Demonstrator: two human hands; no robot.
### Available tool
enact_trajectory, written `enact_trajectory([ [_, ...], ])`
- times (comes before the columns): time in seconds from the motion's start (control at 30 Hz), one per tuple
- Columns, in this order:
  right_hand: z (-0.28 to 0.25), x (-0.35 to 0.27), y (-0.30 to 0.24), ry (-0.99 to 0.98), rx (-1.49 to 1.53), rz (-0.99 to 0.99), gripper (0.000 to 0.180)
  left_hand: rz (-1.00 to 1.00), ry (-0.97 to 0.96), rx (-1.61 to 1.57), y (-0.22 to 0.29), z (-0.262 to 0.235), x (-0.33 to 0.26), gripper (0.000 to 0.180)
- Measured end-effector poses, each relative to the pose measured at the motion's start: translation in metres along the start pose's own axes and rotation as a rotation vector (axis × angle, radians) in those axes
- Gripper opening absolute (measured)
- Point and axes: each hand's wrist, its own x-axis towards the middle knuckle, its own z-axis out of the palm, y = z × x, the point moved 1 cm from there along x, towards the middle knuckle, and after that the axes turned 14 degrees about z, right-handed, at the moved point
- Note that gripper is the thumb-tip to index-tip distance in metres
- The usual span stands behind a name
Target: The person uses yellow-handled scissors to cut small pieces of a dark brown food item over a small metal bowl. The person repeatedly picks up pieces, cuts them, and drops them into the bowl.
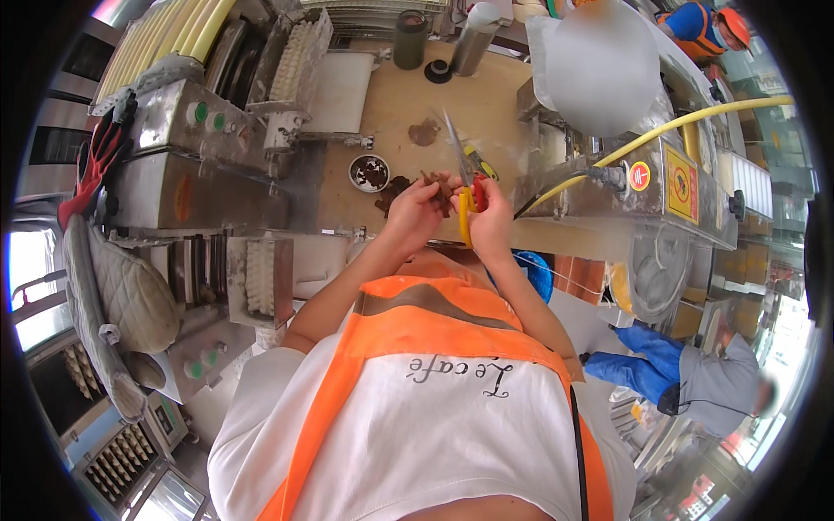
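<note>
Above the tan worktop [504,95], my left hand [415,215] pinches a cluster of thin, crumpled brown pieces [440,186]. My right hand [490,221] is closed round a pair of scissors [455,137] with yellow and red handles. Their blades point away from me, and I cannot tell whether they are spread. A loose heap of dark brown scraps [393,196] lies left of my left hand. Just beyond it stands a small round bowl [353,184] with dark bits inside. Farther off lies a flat brown patch [424,132]. A yellow-green and black tool [478,163] rests beyond my right hand.
At the back stand a dark green bottle [410,40], a steel flask [477,39] and a black lid [438,71]. Metal machines flank the worktop at left [191,191] and right [643,195]. A yellow hose [669,126] crosses the right one. Two other people are off to the right.
</note>
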Motion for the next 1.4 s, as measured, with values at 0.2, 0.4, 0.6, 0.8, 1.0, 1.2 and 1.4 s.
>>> enact_trajectory([
  [0.2, -0.009, 0.009, -0.011, -0.019, 0.031, 0.046, 0.028, -0.089, -0.065, 0.083, 0.005, 0.003, -0.005, 0.03],
  [0.4, -0.008, 0.018, 0.008, -0.218, 0.028, 0.131, 0.026, -0.11, -0.114, 0.322, 0.004, 0.005, -0.004, 0.033],
  [0.6, -0.01, 0.012, -0.011, -0.41, 0.37, 0.404, 0.022, -0.178, -0.253, 0.315, 0.01, 0.007, -0.006, 0.037],
  [0.8, -0.009, 0.015, -0.006, -0.428, 0.397, 0.396, 0.021, -0.16, -0.338, 0.416, 0.008, 0.003, -0.002, 0.04],
  [1.0, -0.015, 0.015, -0.012, -0.504, 0.403, 0.391, 0.019, -0.14, -0.382, 0.566, 0.012, 0.007, -0.004, 0.048],
  [1.2, -0.015, 0.013, -0.013, -0.513, 0.425, 0.419, 0.017, -0.198, -0.352, 0.493, 0.012, 0.007, -0.007, 0.05],
  [1.4, -0.015, 0.015, -0.008, -0.44, 0.398, 0.385, 0.021, -0.238, -0.318, 0.365, 0.02, 0.014, -0.007, 0.047],
])
